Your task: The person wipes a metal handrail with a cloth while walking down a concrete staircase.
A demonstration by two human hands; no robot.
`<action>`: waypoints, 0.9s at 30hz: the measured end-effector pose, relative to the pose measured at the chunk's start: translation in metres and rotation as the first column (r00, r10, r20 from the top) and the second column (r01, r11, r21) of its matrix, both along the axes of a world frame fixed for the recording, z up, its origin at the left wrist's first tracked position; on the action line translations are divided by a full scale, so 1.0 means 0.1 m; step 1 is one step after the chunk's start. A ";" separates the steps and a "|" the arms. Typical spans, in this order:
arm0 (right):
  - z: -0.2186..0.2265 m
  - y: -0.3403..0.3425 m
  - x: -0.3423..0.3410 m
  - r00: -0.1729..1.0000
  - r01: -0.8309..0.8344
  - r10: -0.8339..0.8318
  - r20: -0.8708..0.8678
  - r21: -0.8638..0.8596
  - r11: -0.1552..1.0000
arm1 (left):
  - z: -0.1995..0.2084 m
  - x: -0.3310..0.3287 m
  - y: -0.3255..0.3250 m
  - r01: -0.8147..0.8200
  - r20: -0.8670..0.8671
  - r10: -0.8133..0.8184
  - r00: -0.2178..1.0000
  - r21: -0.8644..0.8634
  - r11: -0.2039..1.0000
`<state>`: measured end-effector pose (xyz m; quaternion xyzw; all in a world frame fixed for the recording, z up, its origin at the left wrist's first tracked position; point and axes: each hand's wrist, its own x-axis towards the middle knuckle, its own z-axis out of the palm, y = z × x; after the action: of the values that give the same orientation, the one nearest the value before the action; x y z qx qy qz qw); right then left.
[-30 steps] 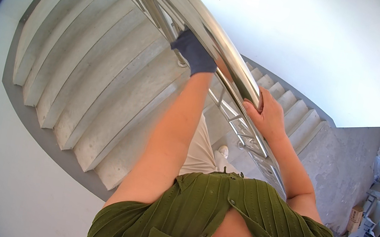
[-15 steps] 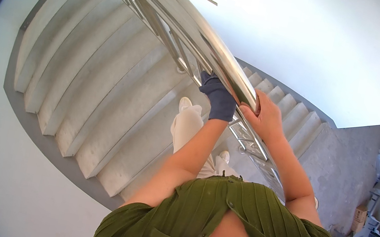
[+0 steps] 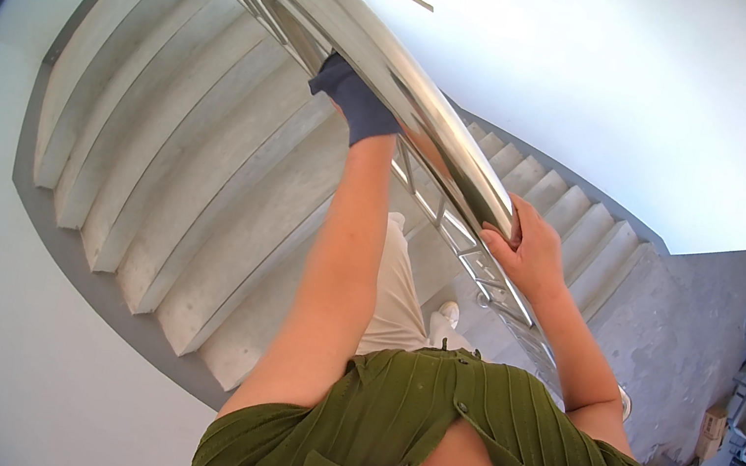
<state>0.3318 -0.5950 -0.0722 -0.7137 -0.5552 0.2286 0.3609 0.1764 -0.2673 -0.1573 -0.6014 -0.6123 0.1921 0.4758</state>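
- L hand (image 3: 356, 100) is at the shiny rail (image 3: 400, 78), w/ a dark blue cloth (image 3: 370, 111) over most of it. Might be a glove, hard to tell.
- Can't tell if L fingers are spread or pressed together, b/c cloth & rail hide them.
- R hand (image 3: 534, 252) is bare & wraps the rail lower down, thumb on near side, fingers on far side.
- Rail runs b/w the hands & up past L hand, beside the stairs (image 3: 211, 135).
- How much is done? Can't say: rail looks shiny all over, w/ no line showing done vs. not done.
- What's left? Maybe the top bit, up past the cloth, but that's a guess.
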 end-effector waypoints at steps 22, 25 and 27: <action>-0.05 -0.01 0.08 0.999 -0.051 0.051 0.013 0.018 0.999 | 0.30 -0.80 2.24 0.202 0.821 -0.565 -0.082 0.569 0.797; -0.05 0.00 0.06 0.999 -0.033 0.032 0.021 0.025 0.999 | 0.27 -0.81 2.18 0.186 0.835 -0.550 0.023 0.537 0.823; -0.07 -0.02 0.09 0.999 -0.044 0.043 0.020 0.087 0.995 | 0.25 -0.71 2.13 0.180 0.845 -0.530 0.075 0.511 0.841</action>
<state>0.3404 -0.5974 -0.0787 -0.6868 -0.5834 0.2053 0.3818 0.1056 -0.0548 -0.1322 -0.6400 -0.6210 -0.4444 0.0848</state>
